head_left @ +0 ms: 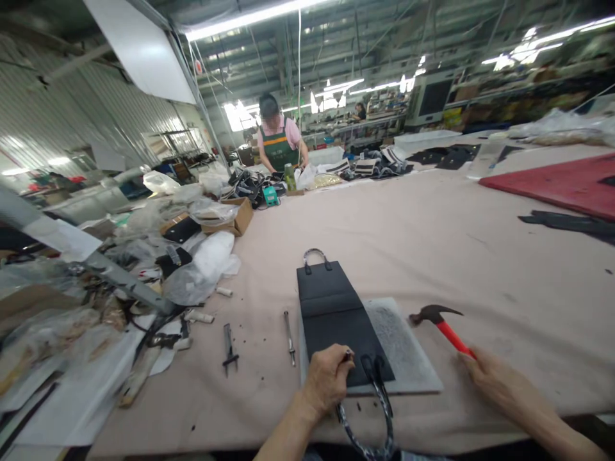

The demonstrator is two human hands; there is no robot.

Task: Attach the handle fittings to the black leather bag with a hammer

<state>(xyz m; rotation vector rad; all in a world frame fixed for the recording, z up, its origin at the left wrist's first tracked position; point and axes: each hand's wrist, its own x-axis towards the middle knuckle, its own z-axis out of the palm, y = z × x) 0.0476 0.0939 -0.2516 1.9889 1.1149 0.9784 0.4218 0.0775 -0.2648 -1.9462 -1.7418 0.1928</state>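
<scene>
A black bag panel (336, 307) lies flat, partly on a pale stone-like slab (403, 349). It has a patterned handle (316, 251) at the far end and a looped handle (384, 416) at the near end, hanging toward me. My left hand (330, 371) is closed over the panel's near part, beside the near handle. A small dark tip shows at its fingers, too little to name. In my right hand (485, 371), right of the slab, is a claw hammer (446, 326) with a red handle, its head held left of the fist.
Left of the slab lie a metal rod tool (289, 338) and a divider-like tool (229, 349). Another hammer (144, 368), plastic bags (206, 269) and a cardboard box (237, 218) crowd the left side. A co-worker (280, 137) stands across the table. A red board (557, 182) lies at right.
</scene>
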